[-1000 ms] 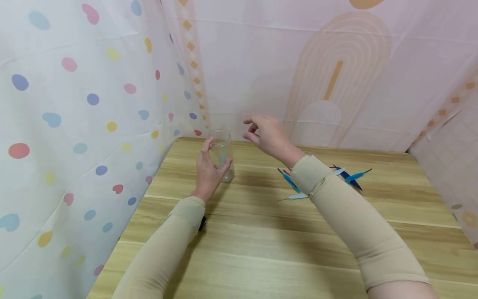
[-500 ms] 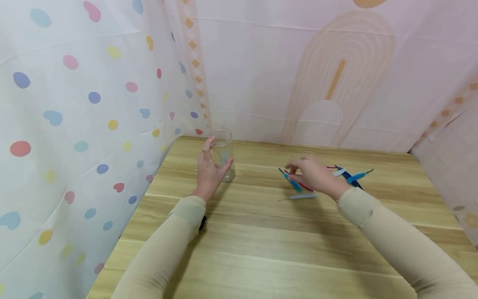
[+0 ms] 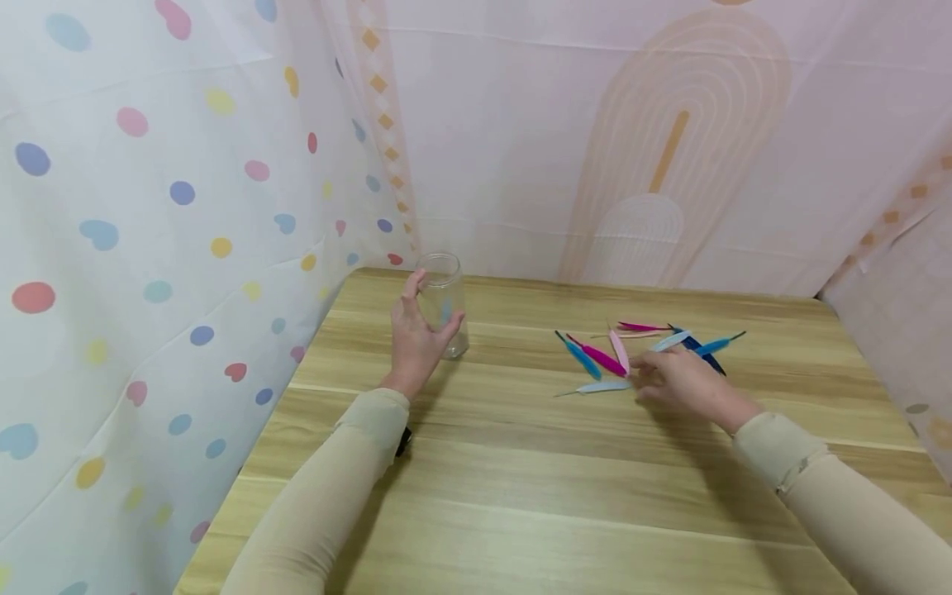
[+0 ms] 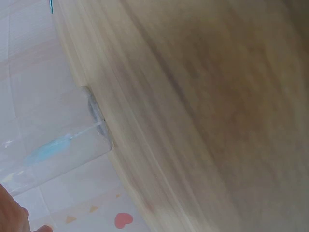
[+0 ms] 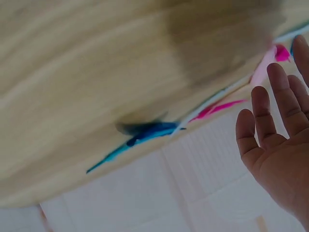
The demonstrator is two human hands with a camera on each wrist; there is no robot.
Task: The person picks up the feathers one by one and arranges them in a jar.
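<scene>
Since half a second ago, the right hand [image 3: 687, 382] has slid toward 3 o'clock and now lies low on the desk [image 3: 521, 496], fingers spread wide and straight, touching the scattered coloured feathers [image 3: 602, 357]. Farther off, toward 10 o'clock, the left hand [image 3: 418, 339] grips the upright glass jar [image 3: 443, 302], a blue feather inside.

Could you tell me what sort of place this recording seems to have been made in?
Probably a small staged craft corner, not a real workroom: a wooden table is hemmed in by patterned cloth backdrops. The left hand holds a clear jar, and the right hand reaches among coloured feathers.
</scene>
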